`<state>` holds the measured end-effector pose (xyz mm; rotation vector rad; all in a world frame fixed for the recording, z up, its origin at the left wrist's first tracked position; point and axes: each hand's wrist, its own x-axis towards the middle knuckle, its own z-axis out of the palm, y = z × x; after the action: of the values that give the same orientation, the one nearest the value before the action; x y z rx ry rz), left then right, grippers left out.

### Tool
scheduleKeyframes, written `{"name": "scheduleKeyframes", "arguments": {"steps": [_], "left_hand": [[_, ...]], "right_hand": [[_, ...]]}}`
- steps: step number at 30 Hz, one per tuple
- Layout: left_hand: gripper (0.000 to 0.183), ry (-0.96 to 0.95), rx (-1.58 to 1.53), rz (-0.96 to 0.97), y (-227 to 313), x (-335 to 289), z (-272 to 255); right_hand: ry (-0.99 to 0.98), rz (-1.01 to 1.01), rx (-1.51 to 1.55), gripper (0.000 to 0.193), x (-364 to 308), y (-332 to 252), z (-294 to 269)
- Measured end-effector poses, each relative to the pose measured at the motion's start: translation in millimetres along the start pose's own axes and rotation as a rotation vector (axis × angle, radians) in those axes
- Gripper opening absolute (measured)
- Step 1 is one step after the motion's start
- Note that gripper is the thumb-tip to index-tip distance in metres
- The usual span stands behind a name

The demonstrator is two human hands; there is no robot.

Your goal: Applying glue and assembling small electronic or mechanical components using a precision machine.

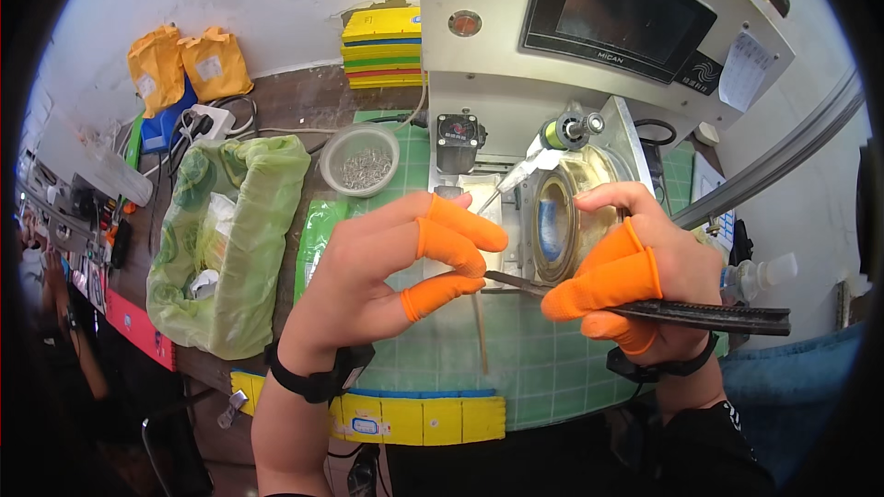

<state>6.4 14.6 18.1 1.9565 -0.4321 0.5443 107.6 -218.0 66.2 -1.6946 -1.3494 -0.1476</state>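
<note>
My right hand (635, 285), with orange finger cots on several fingers, is closed round long black tweezers (714, 315). Their thin tip points left and reaches the fingertips of my left hand (387, 262). Orange cots cover that hand's thumb and two fingers, which pinch together; what lies between them is mostly hidden. A thin brownish strip (481, 336) hangs down from just below this pinch. Behind my hands stands a machine (589, 55) with a dark screen. A round, ring-shaped part (554, 225) of it sits close to my right thumb.
A bin lined with a green bag (267, 267) stands to the left. Near it are a white bowl (359, 158) of small metal pieces and a green packet (318, 235). Yellow strips (414, 417) edge the green mat (552, 373). A clear bottle (760, 278) is at right.
</note>
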Motion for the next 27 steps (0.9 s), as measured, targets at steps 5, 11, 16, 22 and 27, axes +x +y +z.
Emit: {"name": "scheduleKeyframes", "arguments": {"steps": [5, 11, 16, 22, 27], "left_hand": [[0.017, 0.014, 0.014, -0.006, -1, -4, 1], [0.019, 0.007, -0.028, 0.022, 2, 4, 5], [0.020, 0.048, 0.047, -0.010, -3, -7, 2], [0.016, 0.023, 0.028, -0.011, 0, 0, 4], [0.016, 0.035, 0.047, -0.047, 3, -3, 6]], "right_hand": [[0.175, 0.024, 0.088, 0.054, -7, -1, -14], [-0.440, -0.065, 0.154, 0.021, -18, -39, -96], [-0.979, 0.254, -0.308, 0.017, -60, -2, -75], [-1.043, 0.553, -0.506, 0.021, -122, 28, -82], [-0.865, 0.584, -0.463, 0.023, -136, 28, -89]]}}
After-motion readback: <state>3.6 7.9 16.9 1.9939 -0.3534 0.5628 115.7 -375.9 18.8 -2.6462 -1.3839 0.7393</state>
